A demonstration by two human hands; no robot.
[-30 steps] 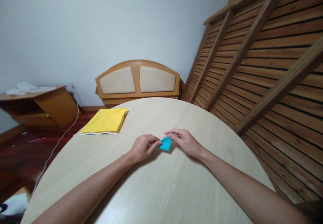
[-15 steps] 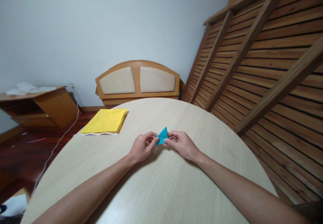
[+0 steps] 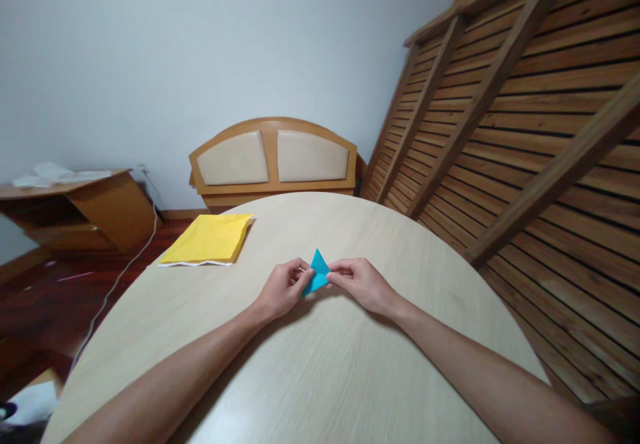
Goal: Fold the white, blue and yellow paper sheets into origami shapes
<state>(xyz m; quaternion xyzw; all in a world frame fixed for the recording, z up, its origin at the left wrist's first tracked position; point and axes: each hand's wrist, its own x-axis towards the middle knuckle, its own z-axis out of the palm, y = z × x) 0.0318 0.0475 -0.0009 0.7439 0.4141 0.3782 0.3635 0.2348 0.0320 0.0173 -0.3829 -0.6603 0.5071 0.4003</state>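
Note:
A small blue folded paper triangle point(image 3: 317, 273) is held just above the round light-wood table point(image 3: 320, 364), its tip pointing up and away from me. My left hand point(image 3: 283, 289) pinches its left edge with thumb and fingers. My right hand point(image 3: 361, 283) pinches its right edge. Both hands sit near the middle of the table, fingertips almost touching each other around the paper.
A stack of yellow paper sheets point(image 3: 210, 241) lies at the table's far left edge. Behind the table stands a wooden headboard with beige panels point(image 3: 273, 161). A slatted wooden frame point(image 3: 525, 111) leans at the right. A low wooden cabinet point(image 3: 75, 207) stands at the left.
The blue paper went from lying flat near the table to being lifted and turned upright between both hands, tip pointing up. The hands drew slightly closer together.

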